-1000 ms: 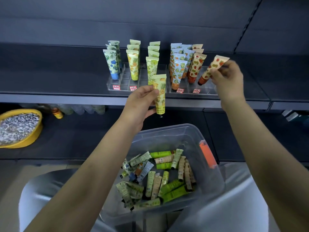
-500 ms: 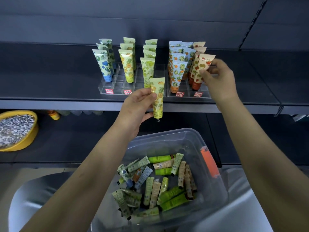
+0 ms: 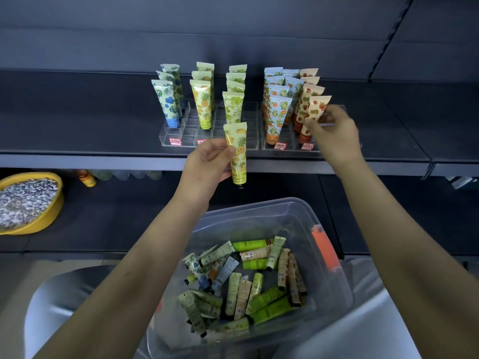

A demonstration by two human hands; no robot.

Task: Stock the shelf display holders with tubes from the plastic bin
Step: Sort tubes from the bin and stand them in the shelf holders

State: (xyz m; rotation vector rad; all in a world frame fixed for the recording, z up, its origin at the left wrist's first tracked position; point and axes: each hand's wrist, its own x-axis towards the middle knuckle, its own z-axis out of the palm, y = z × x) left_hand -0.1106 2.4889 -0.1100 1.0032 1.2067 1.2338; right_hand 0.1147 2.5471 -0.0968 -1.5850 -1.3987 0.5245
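Pinching a glossy yellow pineapple-print tube (image 3: 237, 151) cap-down, your left hand (image 3: 207, 164) holds it before the dark metal shelf (image 3: 77, 125) edge. Your right hand (image 3: 334, 136) curls its fingers round a cream strawberry-print tube (image 3: 315, 112) standing at the front of the clear gridded acrylic holder (image 3: 289, 148). Below, the clear plastic bin (image 3: 259, 211) holds jumbled loose tubes (image 3: 269, 309).

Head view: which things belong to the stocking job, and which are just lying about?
Job: pineapple tube in left hand; strawberry tube in right hand; display holders; plastic bin; loose tubes.
Lying about: yellow basin; orange bottle.
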